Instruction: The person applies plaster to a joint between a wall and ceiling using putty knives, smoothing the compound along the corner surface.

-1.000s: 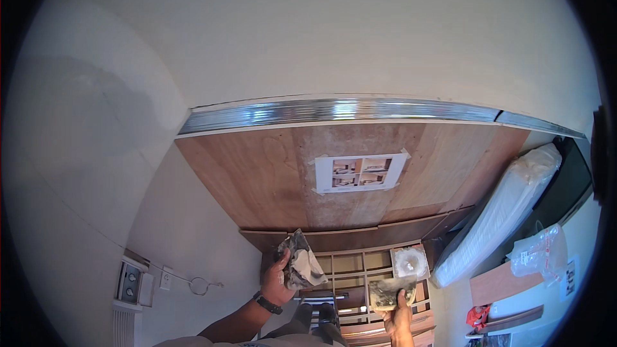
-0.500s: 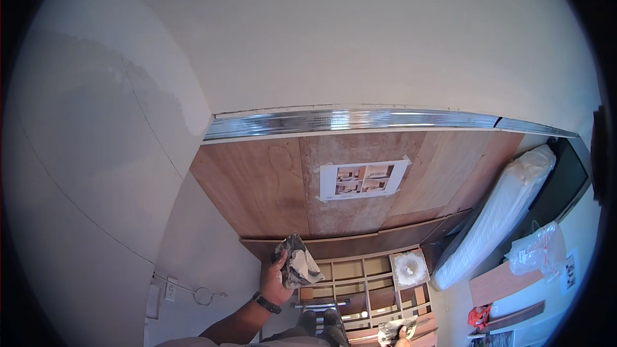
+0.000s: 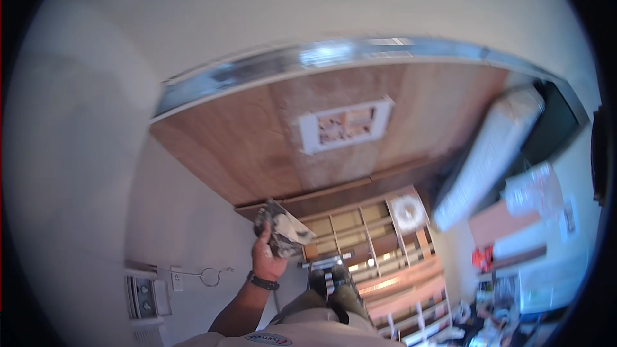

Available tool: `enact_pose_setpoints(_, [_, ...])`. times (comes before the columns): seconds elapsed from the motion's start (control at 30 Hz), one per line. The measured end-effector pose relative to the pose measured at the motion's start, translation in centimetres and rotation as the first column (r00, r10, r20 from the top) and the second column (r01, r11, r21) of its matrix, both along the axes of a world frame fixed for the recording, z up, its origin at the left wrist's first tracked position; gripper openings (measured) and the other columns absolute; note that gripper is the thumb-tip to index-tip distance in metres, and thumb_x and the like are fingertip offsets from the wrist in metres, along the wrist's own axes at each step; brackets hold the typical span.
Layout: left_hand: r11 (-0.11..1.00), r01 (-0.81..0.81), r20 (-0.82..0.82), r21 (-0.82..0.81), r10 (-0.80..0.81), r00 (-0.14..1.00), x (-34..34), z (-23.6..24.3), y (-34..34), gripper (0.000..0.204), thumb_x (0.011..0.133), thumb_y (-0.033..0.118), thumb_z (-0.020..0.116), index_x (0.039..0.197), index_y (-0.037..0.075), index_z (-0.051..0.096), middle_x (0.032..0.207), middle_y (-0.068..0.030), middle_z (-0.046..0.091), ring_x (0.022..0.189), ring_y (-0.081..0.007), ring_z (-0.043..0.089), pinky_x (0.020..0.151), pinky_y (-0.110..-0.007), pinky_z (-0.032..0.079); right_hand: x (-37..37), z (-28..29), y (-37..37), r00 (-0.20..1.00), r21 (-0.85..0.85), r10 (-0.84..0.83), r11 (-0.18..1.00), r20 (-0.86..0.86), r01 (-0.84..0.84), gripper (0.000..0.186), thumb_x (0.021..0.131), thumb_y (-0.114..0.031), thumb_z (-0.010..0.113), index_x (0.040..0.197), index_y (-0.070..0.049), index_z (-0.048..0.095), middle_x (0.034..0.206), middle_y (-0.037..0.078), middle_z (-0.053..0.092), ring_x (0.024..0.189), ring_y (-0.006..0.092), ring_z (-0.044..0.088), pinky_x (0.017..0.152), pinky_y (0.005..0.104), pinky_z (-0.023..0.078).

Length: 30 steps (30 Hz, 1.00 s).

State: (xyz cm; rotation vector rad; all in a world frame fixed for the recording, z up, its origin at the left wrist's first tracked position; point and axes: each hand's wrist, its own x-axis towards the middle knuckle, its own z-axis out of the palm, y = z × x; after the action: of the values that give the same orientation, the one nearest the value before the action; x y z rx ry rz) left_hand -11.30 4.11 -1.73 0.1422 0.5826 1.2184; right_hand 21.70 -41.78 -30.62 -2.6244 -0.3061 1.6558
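"What's the left hand (image 3: 267, 260) doing?"
"It's grasping a smeared plate (image 3: 294, 229) below the left part of the wood panel (image 3: 340, 166). The right hand isn't showing, so I can't tell its grip."
"And around?"
"A metal strip (image 3: 324, 54) is running above the panel, a white bundle (image 3: 491, 157) is sitting to its right, and a wooden grid (image 3: 384, 244) is spreading below."
"Any writing?"
"A paper sheet (image 3: 308, 132) is hanging on the panel, its print blurring; below the panel, an oval shirt badge (image 3: 270, 339) is bearing letters."
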Motion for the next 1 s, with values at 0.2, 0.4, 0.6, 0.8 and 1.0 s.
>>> enact_pose_setpoints(0.2, [0.999,0.045,-0.097,0.018,-0.043,0.994,-0.2,0.3,-0.3,0.043,0.106,0.036,0.056,0.140,0.010,0.056,0.140,-0.0063,0.063,0.128,-0.0266,0.060,0.110,-0.050,0.048,-2.1,-3.7,-10.3,0.987,-0.092,0.145,0.984,-0.077,-0.151,0.049,0.105,-0.046,0.055,0.120,0.000,0.064,0.115,0.022,0.068,0.105,0.0363,0.071,0.089,0.0513,0.058])
enact_pose_setpoints(0.4, [0.998,0.062,-0.162,0.013,-0.059,0.985,-0.9,0.3,0.0,0.045,0.107,0.039,0.055,0.142,0.011,0.055,0.141,-0.0065,0.062,0.128,-0.0265,0.060,0.109,-0.051,0.049,-3.3,2.1,-8.9,0.902,-0.153,-0.419,0.903,-0.108,0.401,0.069,0.105,-0.062,0.044,0.114,0.001,0.069,0.098,0.019,0.071,0.094,0.0333,0.070,0.080,0.0505,0.057])
enact_pose_setpoints(0.6, [0.991,0.089,-0.233,0.101,-0.063,0.970,-2.3,-0.5,0.4,0.046,0.106,0.039,0.057,0.141,0.011,0.055,0.138,-0.0047,0.064,0.125,-0.0254,0.061,0.105,-0.050,0.050,-2.8,8.0,-8.7,0.838,-0.153,-0.447,0.895,-0.314,0.420,0.068,0.105,-0.063,0.041,0.120,-0.001,0.065,0.100,0.020,0.069,0.082,0.0359,0.071,0.065,0.0517,0.061])
enact_pose_setpoints(0.8, [0.995,0.057,-0.343,0.078,-0.027,0.939,-2.5,0.0,0.7,0.043,0.108,0.039,0.052,0.145,0.016,0.053,0.142,-0.0018,0.060,0.129,-0.0226,0.057,0.107,-0.048,0.048,-1.8,6.0,-13.2,0.900,0.000,-0.293,0.951,-0.322,0.309,0.073,0.103,-0.066,0.045,0.121,-0.001,0.071,0.106,0.017,0.072,0.096,0.0300,0.069,0.086,0.0421,0.055])
enact_pose_setpoints(1.0, [0.968,0.212,-0.385,0.134,-0.146,0.911,-3.5,0.2,3.9,0.041,0.108,0.040,0.052,0.141,0.014,0.055,0.138,-0.0012,0.063,0.122,-0.0214,0.061,0.103,-0.046,0.051,-2.3,5.2,-14.4,0.895,-0.076,-0.316,0.948,-0.315,0.308,0.068,0.105,-0.063,0.043,0.116,-0.003,0.073,0.088,0.016,0.071,0.077,0.0297,0.071,0.069,0.0450,0.059])
